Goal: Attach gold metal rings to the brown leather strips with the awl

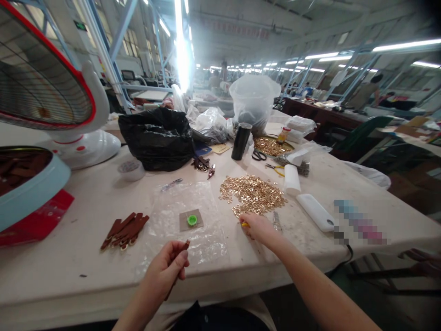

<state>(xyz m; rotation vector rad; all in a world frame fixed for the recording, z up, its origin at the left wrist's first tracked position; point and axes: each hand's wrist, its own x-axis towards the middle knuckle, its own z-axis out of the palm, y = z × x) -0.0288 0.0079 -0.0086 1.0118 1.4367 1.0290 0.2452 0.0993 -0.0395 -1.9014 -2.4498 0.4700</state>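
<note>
My left hand (pixel 172 264) is closed round a brown strip (pixel 186 245), whose tip sticks up past the thumb, over the front part of a clear plastic sheet (pixel 206 246). At the near edge of a pile of gold rings (pixel 255 193), my right hand (pixel 253 226) has its fingers pressed together, with something yellow (pixel 245 225) showing between them. A green dish (pixel 192 220) sits on a small grey square (pixel 185 222) on the sheet. To the left lies a bunch of brown strips with gold rings (pixel 126 230).
Behind stand a black bag (pixel 158 142), a black cylinder (pixel 241 141) and a tray of gold pieces (pixel 272 146). Scissors (pixel 259 155), yellow-handled pliers (pixel 275 169) and a white device (pixel 315 212) are to the right. A fan (pixel 86 147) and a round tin (pixel 34 184) occupy the left.
</note>
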